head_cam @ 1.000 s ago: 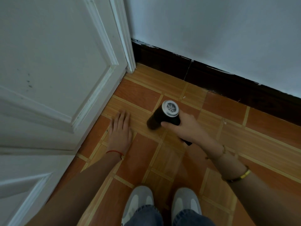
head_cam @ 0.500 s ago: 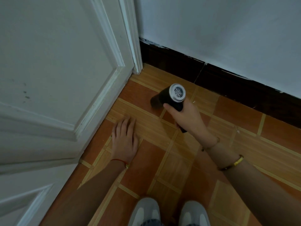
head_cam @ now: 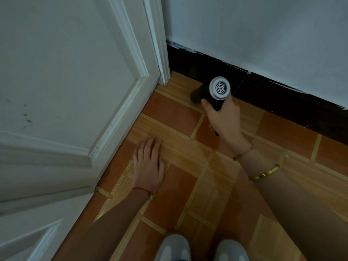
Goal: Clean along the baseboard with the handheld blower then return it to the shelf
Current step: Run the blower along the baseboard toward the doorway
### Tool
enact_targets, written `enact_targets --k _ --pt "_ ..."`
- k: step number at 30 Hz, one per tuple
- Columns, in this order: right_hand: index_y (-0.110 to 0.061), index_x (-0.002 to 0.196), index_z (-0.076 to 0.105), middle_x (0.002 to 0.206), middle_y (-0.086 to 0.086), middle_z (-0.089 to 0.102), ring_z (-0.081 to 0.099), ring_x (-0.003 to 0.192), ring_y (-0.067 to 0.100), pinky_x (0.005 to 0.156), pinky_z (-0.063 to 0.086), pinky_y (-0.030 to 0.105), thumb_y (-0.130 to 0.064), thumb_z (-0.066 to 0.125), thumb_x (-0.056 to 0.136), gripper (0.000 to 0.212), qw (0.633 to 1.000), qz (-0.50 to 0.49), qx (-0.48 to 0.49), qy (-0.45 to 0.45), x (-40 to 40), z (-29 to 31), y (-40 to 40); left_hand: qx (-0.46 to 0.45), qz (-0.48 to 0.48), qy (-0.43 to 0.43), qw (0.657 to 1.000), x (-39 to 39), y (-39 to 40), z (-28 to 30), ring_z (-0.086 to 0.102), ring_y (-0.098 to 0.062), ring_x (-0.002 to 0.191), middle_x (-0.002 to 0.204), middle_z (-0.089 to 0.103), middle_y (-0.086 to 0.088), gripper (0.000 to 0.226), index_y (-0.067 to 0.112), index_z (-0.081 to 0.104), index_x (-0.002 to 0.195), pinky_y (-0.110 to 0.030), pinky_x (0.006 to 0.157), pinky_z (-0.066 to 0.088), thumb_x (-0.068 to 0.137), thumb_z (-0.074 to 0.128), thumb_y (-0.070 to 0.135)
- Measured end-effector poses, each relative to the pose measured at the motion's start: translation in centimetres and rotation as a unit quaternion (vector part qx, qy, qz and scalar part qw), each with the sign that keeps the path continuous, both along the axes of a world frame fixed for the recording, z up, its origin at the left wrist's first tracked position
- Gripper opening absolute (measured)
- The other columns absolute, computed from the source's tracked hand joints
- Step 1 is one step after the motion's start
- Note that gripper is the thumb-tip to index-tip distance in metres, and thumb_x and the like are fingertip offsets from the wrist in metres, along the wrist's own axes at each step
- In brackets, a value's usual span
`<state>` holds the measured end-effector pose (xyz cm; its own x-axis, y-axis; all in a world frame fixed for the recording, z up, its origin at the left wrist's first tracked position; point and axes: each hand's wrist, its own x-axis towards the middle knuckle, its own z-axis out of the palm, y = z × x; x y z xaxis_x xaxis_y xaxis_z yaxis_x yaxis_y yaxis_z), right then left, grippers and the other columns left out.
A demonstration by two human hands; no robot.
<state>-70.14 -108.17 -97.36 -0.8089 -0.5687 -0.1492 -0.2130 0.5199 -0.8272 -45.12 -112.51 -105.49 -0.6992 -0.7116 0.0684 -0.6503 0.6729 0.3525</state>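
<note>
My right hand (head_cam: 225, 119) grips the handle of a black handheld blower (head_cam: 216, 93). Its round grey intake grille faces the camera, and its nozzle points left and away toward the corner, low over the floor. The dark baseboard (head_cam: 273, 95) runs along the foot of the white wall just behind the blower. My left hand (head_cam: 148, 162) lies flat on the tiled floor, palm down with fingers slightly spread, holding nothing.
A white panelled door (head_cam: 66, 91) fills the left side, its frame (head_cam: 160, 53) meeting the baseboard at the corner. Orange and wood-pattern floor tiles (head_cam: 188, 185) cover the ground. Two grey shoe toes (head_cam: 201, 249) show at the bottom edge.
My right hand has carried the blower forward from mid-floor to right beside the baseboard near the corner. My left hand stays planted on the floor.
</note>
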Motion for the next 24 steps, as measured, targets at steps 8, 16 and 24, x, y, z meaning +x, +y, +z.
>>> enact_targets --k 8,16,24 --pt "-0.017 0.146 0.035 0.107 0.01 0.069 0.066 0.054 0.015 0.048 0.056 0.032 -0.045 0.065 0.09 0.069 0.997 0.062 -0.028 -0.042 -0.4 0.4 -5.8 0.006 -0.006 -0.024 1.0 0.1 -0.1 0.0 0.035 -0.029 0.14 0.149 0.042 -0.01 0.051 0.011 0.041 0.148 -0.052 0.121 0.016 0.1 0.032 0.028" --pt "-0.02 0.144 0.04 0.117 0.008 0.068 0.071 0.088 0.033 0.074 0.061 0.046 -0.058 0.063 0.08 0.078 1.0 0.009 -0.001 -0.02 -1.7 0.9 -5.7 0.011 -0.013 -0.016 1.0 0.2 -0.1 0.3 0.032 -0.027 0.142 0.15 0.04 -0.009 0.053 0.011 0.039 0.149 -0.051 0.121 0.015 0.099 0.032 0.028" --pt "-0.013 0.146 0.041 0.129 0.007 0.064 0.062 0.116 0.025 0.095 0.049 0.029 -0.045 0.067 0.088 0.071 1.0 -0.027 -0.012 -0.008 -2.0 0.5 -1.3 0.0 -0.014 -0.012 1.0 0.1 0.0 0.2 0.031 -0.029 0.142 0.149 0.042 -0.012 0.053 0.009 0.04 0.148 -0.05 0.121 0.014 0.098 0.032 0.028"
